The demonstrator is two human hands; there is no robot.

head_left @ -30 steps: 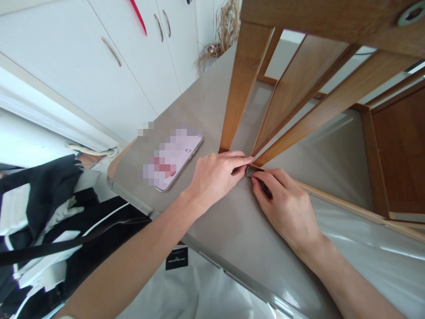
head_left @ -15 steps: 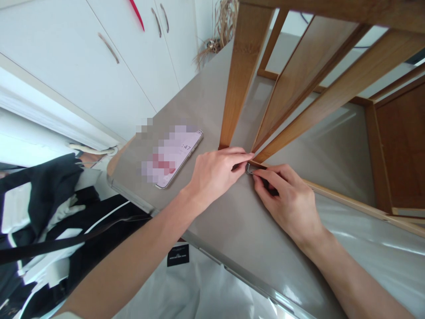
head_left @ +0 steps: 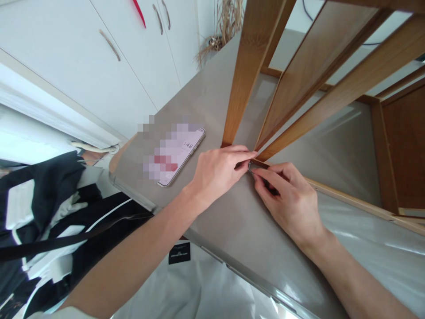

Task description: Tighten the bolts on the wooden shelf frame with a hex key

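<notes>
A brown wooden frame (head_left: 294, 137) with slats lies on a grey tabletop (head_left: 232, 212). My left hand (head_left: 221, 170) is at its near corner, fingers closed, the index fingertip against the wood and the thumb just below. To the right, my right hand (head_left: 288, 195) pinches a small bent metal piece (head_left: 251, 167) that looks like a hex key, held at the frame's corner between both hands. Fingers cover most of this metal piece, and its far end is hidden. Left of my left hand, a phone (head_left: 181, 155) lies face up with its screen lit.
White cabinets (head_left: 66, 57) with handles stand behind the table at the left. Dried plants (head_left: 227, 26) are at the back corner. Dark cloth (head_left: 49, 186), white cables and a power strip (head_left: 56, 250) lie at the lower left, beyond the table edge.
My view has shifted slightly, so the frame appears a little farther right. Both hands keep nearly the same places, with the metal piece turned a little and its bend less visible.
</notes>
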